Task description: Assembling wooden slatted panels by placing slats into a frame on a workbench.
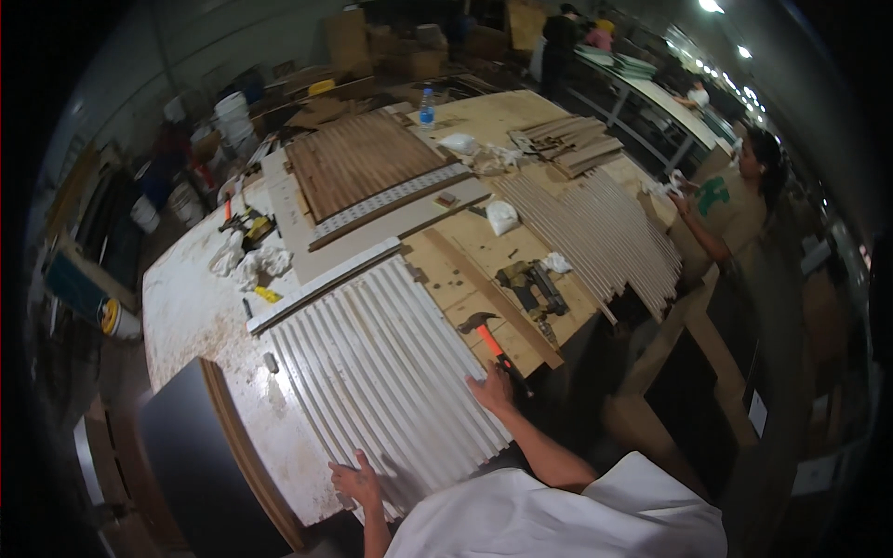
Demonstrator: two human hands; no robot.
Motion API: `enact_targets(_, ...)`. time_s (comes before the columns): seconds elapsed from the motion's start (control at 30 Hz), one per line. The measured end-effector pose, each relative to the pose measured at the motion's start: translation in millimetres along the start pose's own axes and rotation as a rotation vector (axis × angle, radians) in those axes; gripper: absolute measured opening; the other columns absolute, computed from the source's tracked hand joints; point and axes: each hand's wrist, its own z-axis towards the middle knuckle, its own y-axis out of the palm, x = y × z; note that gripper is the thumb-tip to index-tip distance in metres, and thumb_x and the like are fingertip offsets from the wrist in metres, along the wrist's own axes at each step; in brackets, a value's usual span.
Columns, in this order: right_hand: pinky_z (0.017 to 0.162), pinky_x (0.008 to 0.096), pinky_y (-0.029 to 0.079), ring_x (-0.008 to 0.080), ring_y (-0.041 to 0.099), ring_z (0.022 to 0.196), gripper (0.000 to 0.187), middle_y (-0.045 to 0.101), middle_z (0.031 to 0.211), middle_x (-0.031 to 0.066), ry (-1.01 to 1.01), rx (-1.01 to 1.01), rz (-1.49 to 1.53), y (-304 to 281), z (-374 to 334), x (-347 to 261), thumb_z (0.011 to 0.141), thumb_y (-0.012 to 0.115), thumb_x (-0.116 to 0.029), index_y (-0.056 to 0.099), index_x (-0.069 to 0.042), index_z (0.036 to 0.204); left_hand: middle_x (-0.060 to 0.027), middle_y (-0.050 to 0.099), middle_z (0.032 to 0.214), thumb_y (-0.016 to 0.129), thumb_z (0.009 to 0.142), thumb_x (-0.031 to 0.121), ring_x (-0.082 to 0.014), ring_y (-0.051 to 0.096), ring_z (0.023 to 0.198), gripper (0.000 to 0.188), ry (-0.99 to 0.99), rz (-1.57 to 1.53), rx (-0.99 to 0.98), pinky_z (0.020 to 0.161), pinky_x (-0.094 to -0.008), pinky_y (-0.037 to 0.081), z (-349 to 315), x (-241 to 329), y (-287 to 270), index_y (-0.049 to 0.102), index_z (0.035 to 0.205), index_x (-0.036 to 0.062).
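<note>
A row of white-grey ribbed strips [381, 372] lies side by side on the work table in front of me. At its near left edge rests my left hand [358, 481], open, its thumb and fingers apart against the outer strip. My right hand [491, 389] is at the right edge, fingers spread along the outer strip, holding nothing that I can see. Just beyond it lies a claw hammer [488, 337] with an orange and black handle. Across the strips' far end runs a long pale bar [326, 284].
A brown slatted panel [363, 167] lies farther back. Nail guns [535, 288] and more strips [595, 228] are on the right. White rags [251, 265] lie left. A dark panel [209, 460] stands near left. A co-worker [735, 200] is at the right edge.
</note>
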Motion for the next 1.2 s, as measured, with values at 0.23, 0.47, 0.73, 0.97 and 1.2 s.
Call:
enact_targets(0.23,0.097,0.0447,0.038,0.0414,0.049,0.112,0.070,0.053,0.121,0.0268,-0.181,0.005,-0.035,-13.7,-1.3,29.8,0.080,0.063,-0.041,0.042,0.003,0.131,-0.0295,0.050,0.108,0.058,0.085,0.047,-0.0429,0.051,0.098,0.072,0.032,0.029,0.017,0.089,-0.0497,0.039,12.1,-18.0,7.8,0.042,0.130,-0.0074)
enact_targets(0.47,0.067,0.0389,0.051,0.0341,0.065,0.078,0.016,0.065,0.084,0.0192,-0.207,0.111,0.434,-104.4,63.9,112.2,0.079,0.064,-0.017,0.063,-0.002,0.085,-0.0286,0.054,0.103,0.059,0.087,0.033,-0.0416,0.051,0.098,0.053,0.107,-0.121,0.043,0.085,-0.0460,0.041,25.4,-95.8,42.9,0.052,0.117,-0.0094)
enact_targets(0.73,0.101,0.0489,0.038,0.0391,0.035,0.129,0.065,0.033,0.141,0.0228,-0.083,0.119,-0.009,-155.9,262.7,155.1,0.092,0.053,-0.036,0.028,-0.002,0.142,-0.0269,0.052,0.118,0.063,0.087,0.021,-0.0345,0.050,0.111,0.056,0.154,-0.212,0.014,0.093,-0.0385,0.041,-90.0,10.2,41.6,0.042,0.126,-0.0133)
enact_targets(0.97,0.105,0.0495,0.032,0.0390,0.024,0.134,0.078,0.019,0.146,0.0218,-0.111,-0.132,-0.157,-123.6,273.5,85.5,0.088,0.056,-0.046,0.024,-0.001,0.143,-0.0243,0.053,0.118,0.057,0.092,0.015,-0.0279,0.056,0.099,0.049,0.048,-0.440,0.115,0.083,-0.0357,0.047,-144.3,-21.1,21.1,0.041,0.130,-0.0105)
enact_targets(1.2,0.106,0.0486,0.030,0.0390,0.029,0.132,0.072,0.027,0.144,0.0206,-0.217,-0.164,-0.106,-109.2,266.7,89.1,0.087,0.057,-0.043,0.029,-0.008,0.144,-0.0247,0.056,0.118,0.056,0.091,0.013,-0.0267,0.058,0.095,0.048,0.025,-0.448,0.213,0.084,-0.0332,0.047,-161.1,-30.5,51.8,0.041,0.131,-0.0101)
